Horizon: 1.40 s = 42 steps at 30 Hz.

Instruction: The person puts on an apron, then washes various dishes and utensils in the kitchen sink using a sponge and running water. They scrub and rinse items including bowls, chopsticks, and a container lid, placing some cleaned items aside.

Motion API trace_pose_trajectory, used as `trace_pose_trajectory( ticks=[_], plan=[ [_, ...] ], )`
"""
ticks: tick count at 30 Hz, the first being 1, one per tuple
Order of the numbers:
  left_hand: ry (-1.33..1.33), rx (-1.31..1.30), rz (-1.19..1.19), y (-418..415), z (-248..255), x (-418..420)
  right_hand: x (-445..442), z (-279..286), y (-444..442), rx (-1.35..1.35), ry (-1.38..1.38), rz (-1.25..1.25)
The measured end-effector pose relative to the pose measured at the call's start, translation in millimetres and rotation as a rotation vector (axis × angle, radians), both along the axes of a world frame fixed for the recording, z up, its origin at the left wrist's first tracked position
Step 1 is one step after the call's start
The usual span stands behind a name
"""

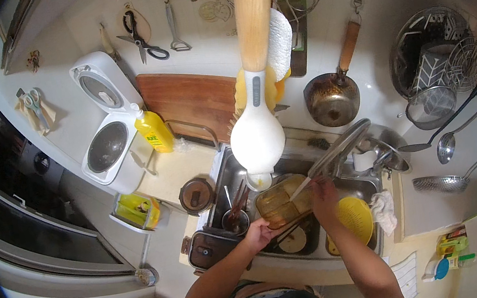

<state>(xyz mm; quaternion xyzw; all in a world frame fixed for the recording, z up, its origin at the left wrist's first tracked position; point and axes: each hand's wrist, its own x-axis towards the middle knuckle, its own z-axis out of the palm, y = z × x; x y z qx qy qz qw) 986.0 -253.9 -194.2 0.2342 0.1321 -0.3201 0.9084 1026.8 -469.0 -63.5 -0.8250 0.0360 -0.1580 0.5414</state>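
Note:
A rectangular divided container (pixel 281 202), see-through and stained amber, is tilted over the double-bowl steel sink (pixel 324 256). My left hand (pixel 260 234) grips its lower left corner. Beside its right edge is my right hand (pixel 325 194), blurred, close under the faucet (pixel 340 147); its grip is unclear. A pale streak, perhaps water, runs from the faucet end into the container. Below lie a round pale dish (pixel 293 240) and dark chopsticks. The right bowl holds a yellow colander (pixel 356 221). A metal cup (pixel 235 222) with utensils stands at left in the sink.
A large white-headed utensil (pixel 259 132) hangs close before the camera. Left are dark-lidded containers (pixel 197 195), a yellow soap bottle (pixel 155 131) and an open rice cooker (pixel 109 147). A saucepan (pixel 332 100) hangs behind the sink; a cloth (pixel 383 213) lies on its right edge.

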Motion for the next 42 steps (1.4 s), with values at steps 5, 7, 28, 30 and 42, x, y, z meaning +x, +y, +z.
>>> trace_pose_trajectory(
  ticks=[5,7,28,30,42],
  plan=[
    [-0.009,-0.096,-0.026,-19.0,6.2,13.3,-12.1,0.6,-19.3,0.142,-0.201,0.035],
    [0.015,-0.116,-0.041,-23.6,2.5,17.1,-16.0,-0.3,-23.1,0.157,-0.231,-0.010],
    [-0.186,0.874,0.105,18.6,56.1,63.3,-45.2,-0.3,-41.3,0.093,-0.080,-0.100],
    [-0.274,0.955,0.076,20.2,55.9,71.1,-47.3,-0.4,-44.1,0.133,-0.086,-0.091],
    [-0.281,1.306,-0.225,36.5,97.2,104.4,-65.9,1.3,-57.9,0.086,0.040,-0.101]
  ],
)
